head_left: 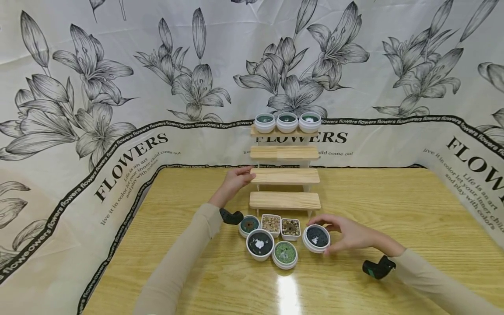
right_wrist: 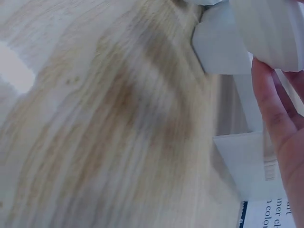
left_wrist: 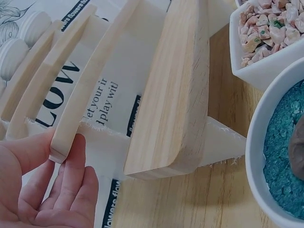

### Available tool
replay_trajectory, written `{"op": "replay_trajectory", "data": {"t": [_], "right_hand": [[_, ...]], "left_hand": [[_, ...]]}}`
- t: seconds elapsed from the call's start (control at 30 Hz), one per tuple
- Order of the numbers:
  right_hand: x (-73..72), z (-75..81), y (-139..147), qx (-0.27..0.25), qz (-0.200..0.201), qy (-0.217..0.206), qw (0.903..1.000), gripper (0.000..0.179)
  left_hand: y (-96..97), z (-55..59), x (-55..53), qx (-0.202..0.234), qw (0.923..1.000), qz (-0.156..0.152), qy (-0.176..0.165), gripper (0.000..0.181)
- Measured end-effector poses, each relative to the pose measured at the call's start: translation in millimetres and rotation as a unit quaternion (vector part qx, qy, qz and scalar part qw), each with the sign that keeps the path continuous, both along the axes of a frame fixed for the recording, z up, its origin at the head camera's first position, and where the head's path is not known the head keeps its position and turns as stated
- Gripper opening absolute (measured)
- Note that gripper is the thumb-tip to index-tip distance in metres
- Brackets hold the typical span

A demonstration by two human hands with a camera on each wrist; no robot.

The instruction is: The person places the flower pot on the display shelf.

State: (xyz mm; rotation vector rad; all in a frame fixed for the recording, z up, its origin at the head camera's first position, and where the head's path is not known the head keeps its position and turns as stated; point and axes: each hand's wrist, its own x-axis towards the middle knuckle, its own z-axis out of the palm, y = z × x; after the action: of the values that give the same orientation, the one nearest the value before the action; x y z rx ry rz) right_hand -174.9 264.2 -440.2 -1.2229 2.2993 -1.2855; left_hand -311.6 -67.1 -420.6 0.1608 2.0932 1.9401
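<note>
My left hand [head_left: 233, 183] pinches the left end of a wooden board [head_left: 285, 176], the second step up on a tiered wooden shelf with pale side supports. In the left wrist view, its thumb and fingers [left_wrist: 76, 175] grip the board's end [left_wrist: 71, 135]. My right hand [head_left: 350, 235] holds a round white pot [head_left: 316, 239] with dark filling and a white patch on top, at the right of the other pots. From the right wrist view, the fingers [right_wrist: 270, 102] press against the side of the white pot [right_wrist: 270, 33].
Three white pots with green filling [head_left: 287, 122] line the top step. In front of the shelf stand a teal-filled pot [head_left: 249, 225], two square pebble pots [head_left: 271, 224], a dark-filled pot [head_left: 260, 245] and a green-filled pot [head_left: 285, 255]. Flower-printed cloth [head_left: 212, 144] hangs behind the wooden table [head_left: 374, 192].
</note>
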Motion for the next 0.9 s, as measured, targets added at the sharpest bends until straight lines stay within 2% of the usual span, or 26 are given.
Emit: {"op": "replay_trajectory", "data": {"t": [0.3,0.53,0.77,0.9], "right_hand": [[-5.3,13.8,-5,0.012,-0.023,0.012,0.9996,0.063],[-9.9,21.1,-9,0.009,-0.032,0.02,0.9992,0.062],[-17.3,22.2,-13,0.007,-0.066,0.037,0.9972,0.063],[-21.5,23.5,-16,0.0,-0.092,0.032,0.9952,0.063]], "left_hand": [[0.6,2.0,0.4,0.028,0.9992,0.01,-0.027,0.049],[1.0,1.4,-1.1,0.035,0.9988,0.011,-0.033,0.049],[1.2,0.2,-2.4,0.034,0.9986,0.014,-0.037,0.048],[1.7,0.0,-2.0,0.037,0.9987,0.012,-0.034,0.048]]}}
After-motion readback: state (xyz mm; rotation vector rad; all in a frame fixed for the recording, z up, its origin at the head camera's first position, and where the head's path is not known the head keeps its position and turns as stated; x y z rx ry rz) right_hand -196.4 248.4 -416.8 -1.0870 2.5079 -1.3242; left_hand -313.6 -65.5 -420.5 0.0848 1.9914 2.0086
